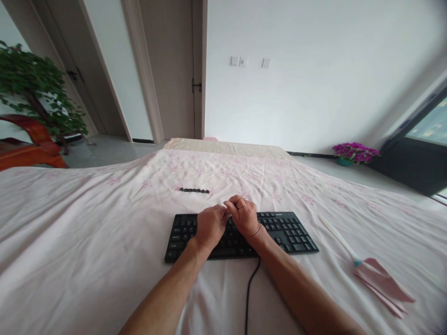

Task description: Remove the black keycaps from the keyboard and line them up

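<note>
A black computer keyboard [293, 232] lies flat on the pink flowered cloth, its cable [248, 288] running toward me. Over its middle, my left hand [211, 225] and my right hand [243, 215] meet at the fingertips. Both are closed, with fingers curled and pinched together. Whatever lies between them, if anything, is hidden by the fingers. A ring shows on the right hand. Just beyond the keyboard, several small black pieces like keycaps [194, 190] lie in a short row.
To the right lies a pink brush-like tool [382, 284] with a white handle. The cloth [115, 223] is wrinkled. Farther off are a purple flower pot [354, 152], a green plant [35, 88], a wooden chair [31, 144] and a door [167, 70].
</note>
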`<act>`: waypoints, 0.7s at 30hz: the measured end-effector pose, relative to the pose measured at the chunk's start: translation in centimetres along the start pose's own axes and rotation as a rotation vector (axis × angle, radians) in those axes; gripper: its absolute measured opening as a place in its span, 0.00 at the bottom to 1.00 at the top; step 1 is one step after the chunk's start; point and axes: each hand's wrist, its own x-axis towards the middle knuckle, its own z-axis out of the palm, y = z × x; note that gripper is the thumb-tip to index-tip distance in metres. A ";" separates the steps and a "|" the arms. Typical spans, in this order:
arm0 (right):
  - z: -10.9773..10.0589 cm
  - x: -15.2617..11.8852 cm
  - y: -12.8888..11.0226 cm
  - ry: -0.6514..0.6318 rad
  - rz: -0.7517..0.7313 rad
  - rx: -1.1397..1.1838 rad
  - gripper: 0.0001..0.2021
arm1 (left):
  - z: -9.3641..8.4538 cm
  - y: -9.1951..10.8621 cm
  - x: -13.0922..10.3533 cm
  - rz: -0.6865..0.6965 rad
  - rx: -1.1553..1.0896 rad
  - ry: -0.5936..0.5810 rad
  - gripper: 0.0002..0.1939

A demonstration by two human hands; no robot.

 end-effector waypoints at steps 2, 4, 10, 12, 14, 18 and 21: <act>-0.1 -0.1 -0.1 0.004 0.005 0.015 0.15 | 0.0 0.0 0.0 -0.010 -0.039 0.005 0.13; -0.1 -0.2 -0.1 0.000 0.014 0.055 0.15 | 0.2 -0.2 0.2 -0.002 -0.106 -0.018 0.09; -0.6 -0.2 -0.2 0.047 0.038 0.128 0.17 | 0.8 -0.7 0.7 0.001 -0.254 -0.025 0.13; -1.4 0.4 -0.5 0.056 0.058 0.116 0.17 | 0.8 -0.7 0.7 -0.029 -0.274 -0.033 0.13; -2.4 1.3 -0.6 0.052 0.099 0.109 0.17 | 0.9 -0.7 0.7 -0.059 -0.305 -0.019 0.13; -3.9 2.9 -0.1 -0.081 0.181 0.042 0.16 | 0.9 -0.9 0.6 -0.071 -0.398 0.045 0.16; -4.0 3.0 0.7 -0.232 0.222 -0.047 0.15 | 0.8 -1.0 0.5 -0.068 -0.472 0.088 0.17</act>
